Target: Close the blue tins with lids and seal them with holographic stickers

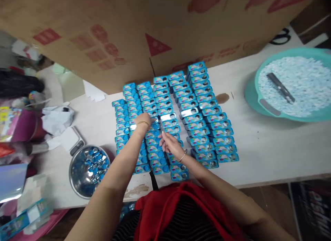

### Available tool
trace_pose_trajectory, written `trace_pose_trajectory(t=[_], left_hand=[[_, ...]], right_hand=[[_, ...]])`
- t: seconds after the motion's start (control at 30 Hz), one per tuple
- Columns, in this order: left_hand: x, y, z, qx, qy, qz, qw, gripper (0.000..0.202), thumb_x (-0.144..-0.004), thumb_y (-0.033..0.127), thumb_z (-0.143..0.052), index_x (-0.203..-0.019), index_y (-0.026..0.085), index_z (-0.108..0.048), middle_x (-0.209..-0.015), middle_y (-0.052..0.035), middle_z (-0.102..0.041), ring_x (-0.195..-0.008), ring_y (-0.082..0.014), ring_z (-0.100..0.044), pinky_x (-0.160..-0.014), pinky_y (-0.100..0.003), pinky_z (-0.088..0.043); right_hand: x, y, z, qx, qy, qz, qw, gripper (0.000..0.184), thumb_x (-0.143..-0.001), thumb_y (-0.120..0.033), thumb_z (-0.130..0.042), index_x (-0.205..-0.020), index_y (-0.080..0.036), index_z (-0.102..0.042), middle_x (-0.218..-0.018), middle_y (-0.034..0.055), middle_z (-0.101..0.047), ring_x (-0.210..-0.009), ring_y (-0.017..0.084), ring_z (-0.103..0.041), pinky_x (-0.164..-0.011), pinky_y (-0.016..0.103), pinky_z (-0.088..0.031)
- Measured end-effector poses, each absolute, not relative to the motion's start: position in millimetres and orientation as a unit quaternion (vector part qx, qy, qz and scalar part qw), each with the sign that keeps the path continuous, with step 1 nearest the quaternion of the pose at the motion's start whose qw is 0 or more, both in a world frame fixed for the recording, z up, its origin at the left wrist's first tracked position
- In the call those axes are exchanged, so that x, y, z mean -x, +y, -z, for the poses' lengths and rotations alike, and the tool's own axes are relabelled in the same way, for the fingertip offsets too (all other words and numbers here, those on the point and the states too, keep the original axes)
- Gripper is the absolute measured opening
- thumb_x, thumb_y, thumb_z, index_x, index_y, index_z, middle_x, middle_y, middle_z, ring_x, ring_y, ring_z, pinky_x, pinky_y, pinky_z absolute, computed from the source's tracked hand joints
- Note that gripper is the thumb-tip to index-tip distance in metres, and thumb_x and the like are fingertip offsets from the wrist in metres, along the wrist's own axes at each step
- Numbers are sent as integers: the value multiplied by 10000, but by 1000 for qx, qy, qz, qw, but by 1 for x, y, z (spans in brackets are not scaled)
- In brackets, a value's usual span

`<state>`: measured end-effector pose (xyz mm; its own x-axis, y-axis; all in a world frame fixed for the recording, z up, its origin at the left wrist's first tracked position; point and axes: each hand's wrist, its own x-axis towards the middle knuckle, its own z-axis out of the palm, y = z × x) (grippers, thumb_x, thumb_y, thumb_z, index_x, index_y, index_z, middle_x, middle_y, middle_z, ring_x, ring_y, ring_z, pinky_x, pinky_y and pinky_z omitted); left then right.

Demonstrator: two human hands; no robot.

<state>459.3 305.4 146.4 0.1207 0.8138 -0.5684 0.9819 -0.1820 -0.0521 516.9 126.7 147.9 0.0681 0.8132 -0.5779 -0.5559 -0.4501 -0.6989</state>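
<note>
Rows of small blue printed tins (196, 131) stand close together on the table, each with a round opening in its top. Round blue caps (157, 154) sit in the openings of the left rows; dark or pale openings show in the right rows. My left hand (143, 121) is closed over the middle-left tins, one digit touching a tin top; its other fingertips are hidden. My right hand (170, 145) hovers just right of it above the tins, fingers curled and thumb and forefinger pinched. Anything between them is too small to make out.
A steel bowl (74, 170) of loose blue caps stands at the left, beside a small white scale (69, 139). A turquoise tub (252, 92) of small pale pieces, with a dark scoop-like tool (280, 87) on top, stands at the right. A large cardboard box (124, 34) walls the back.
</note>
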Motion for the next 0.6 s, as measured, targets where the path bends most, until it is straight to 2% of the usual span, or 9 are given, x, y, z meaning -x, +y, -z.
trace_pose_trajectory(t=[0.1, 0.17, 0.27, 0.33, 0.43, 0.5, 0.53, 0.6], left_hand=[[-447, 285, -151, -747, 609, 193, 187, 396, -751, 496, -691, -916, 135, -697, -976, -188, -690, -999, -301, -649, -846, -367, -495], [-418, 266, -155, -774, 579, 102, 236, 350, -819, 478, -623, -914, 147, -685, -909, -147, -697, -932, -263, -661, -823, -348, -498], [-329, 230, -164, -753, 582, -75, 299, 289, -854, 399, -595, -1029, 173, -636, -912, -79, -690, -873, -188, -652, -802, -287, -498], [-245, 203, -173, -690, 649, -145, 286, 317, -867, 365, -571, -1116, 170, -590, -975, -80, -677, -854, -172, -648, -793, -281, -502], [-115, 165, -179, -563, 795, -93, 207, 468, -823, 372, -615, -1222, 145, -526, -1068, -132, -647, -939, -232, -640, -859, -351, -491], [-48, 148, -173, -498, 843, -6, 202, 665, -767, 391, -676, -1326, 122, -438, -1177, -184, -597, -1080, -292, -600, -926, -397, -463], [-25, 143, -167, -474, 854, 36, 212, 762, -744, 395, -697, -1373, 102, -382, -1233, -215, -558, -1141, -317, -570, -954, -411, -447], [1, 139, -154, -450, 856, 91, 239, 895, -725, 407, -711, -1440, 92, -274, -1316, -247, -479, -1219, -346, -518, -986, -421, -426]], right_hand=[[-510, 119, -160, 546, -194, -656, 485, 532, -714, -718, -583, -780, -192, -543, -579, -55, -525, -391, 61, -433, -346, 177, -263], [-500, 112, -165, 563, -228, -642, 467, 511, -706, -694, -617, -737, -192, -529, -573, -50, -518, -403, 65, -438, -358, 182, -280], [-465, 108, -171, 549, -264, -662, 435, 483, -724, -668, -620, -770, -194, -539, -605, -40, -533, -427, 80, -476, -364, 187, -313], [-421, 112, -175, 509, -294, -700, 405, 470, -731, -648, -619, -852, -197, -563, -646, -30, -560, -458, 101, -522, -374, 197, -358], [-333, 132, -178, 439, -373, -743, 340, 433, -781, -553, -606, -1027, -199, -587, -766, 4, -612, -593, 145, -609, -470, 246, -477], [-270, 154, -174, 437, -462, -724, 269, 396, -826, -429, -599, -1138, -184, -582, -954, 55, -641, -777, 182, -646, -654, 315, -544], [-241, 167, -169, 456, -516, -687, 232, 403, -829, -373, -612, -1173, -166, -578, -1068, 89, -630, -910, 210, -636, -780, 350, -534], [-193, 192, -154, 502, -602, -602, 152, 483, -824, -321, -642, -1261, -141, -541, -1297, 157, -525, -1173, 279, -524, -981, 412, -434]])
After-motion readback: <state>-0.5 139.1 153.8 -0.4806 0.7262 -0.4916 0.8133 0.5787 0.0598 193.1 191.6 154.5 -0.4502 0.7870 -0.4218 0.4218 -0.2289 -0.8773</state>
